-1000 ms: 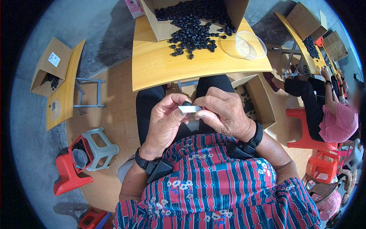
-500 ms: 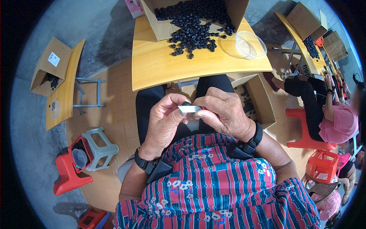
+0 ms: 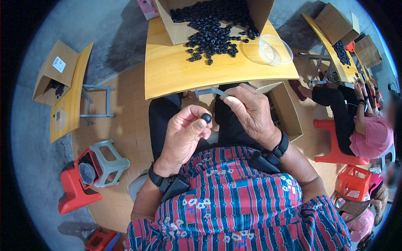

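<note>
Above my lap, my left hand [image 3: 183, 133] pinches a small round black piece [image 3: 206, 118] between thumb and fingertips, its smooth domed side showing. My right hand [image 3: 253, 112] grips a thin, flat, pale grey blade [image 3: 217, 91] with a slanted tip that points up and left, toward the table's front edge. The blade is apart from the black piece; its grip end is hidden in my fingers. On the yellow table [image 3: 176, 75] ahead, many similar black pieces [image 3: 211, 42] spill out of a cardboard box [image 3: 165, 25] lying on its side.
A clear plastic tub [image 3: 274, 51] sits at the table's right. An open cardboard box [image 3: 291, 111] stands on the floor by my right knee. To the left are a grey-green stool [image 3: 109, 163] and a red crate [image 3: 94, 157]. A person in pink [image 3: 372, 136] sits at the right.
My hands have parted. The blade has moved up and right, away from the black piece, which now shows more fully in my left fingers.
</note>
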